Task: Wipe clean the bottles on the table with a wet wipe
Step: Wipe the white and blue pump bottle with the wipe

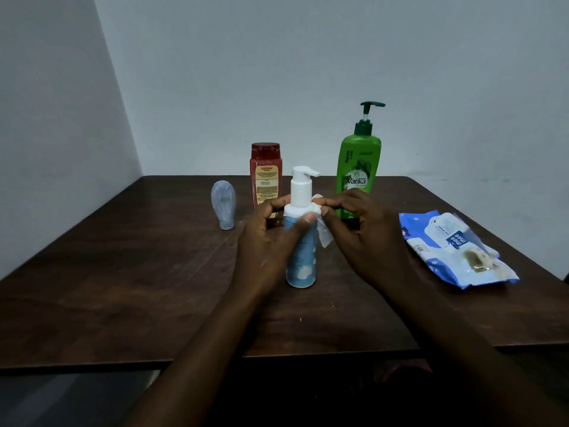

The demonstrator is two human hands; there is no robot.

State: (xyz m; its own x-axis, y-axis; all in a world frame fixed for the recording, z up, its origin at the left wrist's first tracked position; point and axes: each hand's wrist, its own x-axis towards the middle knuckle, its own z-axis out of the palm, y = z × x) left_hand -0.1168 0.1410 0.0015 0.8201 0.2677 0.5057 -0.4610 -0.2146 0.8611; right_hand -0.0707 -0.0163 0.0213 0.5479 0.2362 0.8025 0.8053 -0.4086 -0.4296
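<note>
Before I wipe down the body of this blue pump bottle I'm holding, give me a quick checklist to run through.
1. Blue plastic bottle with white pump steadied: left hand grips its upper body. Ok.
2. White wet wipe in hand: right hand pinches it at the bottle's shoulder. Ok.
3. Bottle upright on the dark wooden table: ok.
4. Wipe damp enough: cannot tell.
5. Spare wipes: blue wet-wipe pack lies on the table to the right. Ok.
6. Green pump bottle, red flat-capped bottle and small grey bottle already wiped: cannot tell.
</note>
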